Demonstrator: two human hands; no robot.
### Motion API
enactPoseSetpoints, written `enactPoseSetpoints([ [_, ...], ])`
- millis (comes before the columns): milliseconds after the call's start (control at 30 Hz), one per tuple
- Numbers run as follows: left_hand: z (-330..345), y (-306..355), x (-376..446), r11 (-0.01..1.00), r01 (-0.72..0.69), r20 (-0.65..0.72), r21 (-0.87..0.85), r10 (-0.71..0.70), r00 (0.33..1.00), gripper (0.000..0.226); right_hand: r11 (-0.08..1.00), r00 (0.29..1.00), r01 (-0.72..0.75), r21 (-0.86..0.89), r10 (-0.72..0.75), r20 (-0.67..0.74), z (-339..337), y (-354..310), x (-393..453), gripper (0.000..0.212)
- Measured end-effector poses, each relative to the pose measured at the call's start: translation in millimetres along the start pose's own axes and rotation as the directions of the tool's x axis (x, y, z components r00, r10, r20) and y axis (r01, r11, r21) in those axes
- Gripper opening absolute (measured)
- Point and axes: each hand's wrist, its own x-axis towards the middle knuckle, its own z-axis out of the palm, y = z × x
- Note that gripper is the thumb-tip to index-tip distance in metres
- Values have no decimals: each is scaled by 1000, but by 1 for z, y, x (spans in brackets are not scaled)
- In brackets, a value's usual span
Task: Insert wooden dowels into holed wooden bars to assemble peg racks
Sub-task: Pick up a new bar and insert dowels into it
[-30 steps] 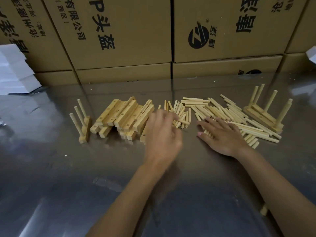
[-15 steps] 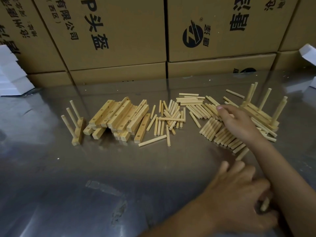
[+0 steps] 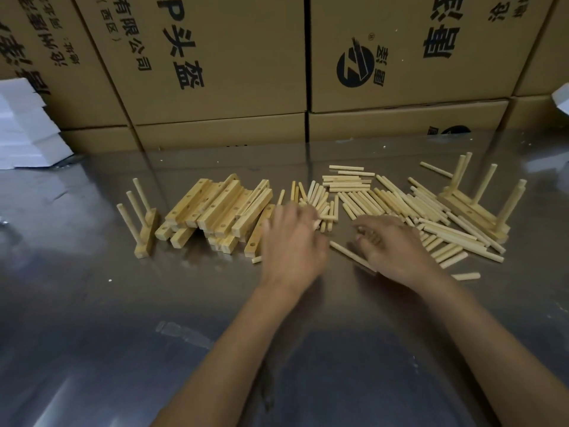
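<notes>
Near the middle: left hand [image 3: 292, 241] spread, blurred, over dowel ends beside the holed bars [image 3: 215, 208]; right hand [image 3: 391, 245] curled among loose dowels [image 3: 400, 201], grip unclear. Could roll dowels away or topple the bar stack.

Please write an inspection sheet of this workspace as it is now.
Surface: table, grey, glossy, reflecting.
Job's things: bars piled left of centre; dowels loose at centre and right; left rack with three pegs; right racks with pegs up.
Clutter: nothing seen.
Hands: left hand blurred, over the near end of the bars; right hand on the dowels, fingers curled, grip unclear.
Cables: nothing seen.
Surroundings: boxes stacked behind; white stack far left.
</notes>
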Motion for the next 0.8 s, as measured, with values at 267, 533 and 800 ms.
enactPoseSetpoints([
  [267, -17, -71, 19, 913, 369, 48, 173, -382, 923, 37, 982, 993, 118, -146, -118, 9, 14, -9, -5, 18],
  [533, -29, -68, 21, 871, 454, 34, -185, -457, 889, 37, 988, 990, 130, -81, -135, -52, 12, -23, -11, 32],
  [800, -40, -44, 14, -118, 654, 664, -747, -66, 745, 31, 903, 989, 119, 413, -71, -128, 17, -59, -22, 29],
])
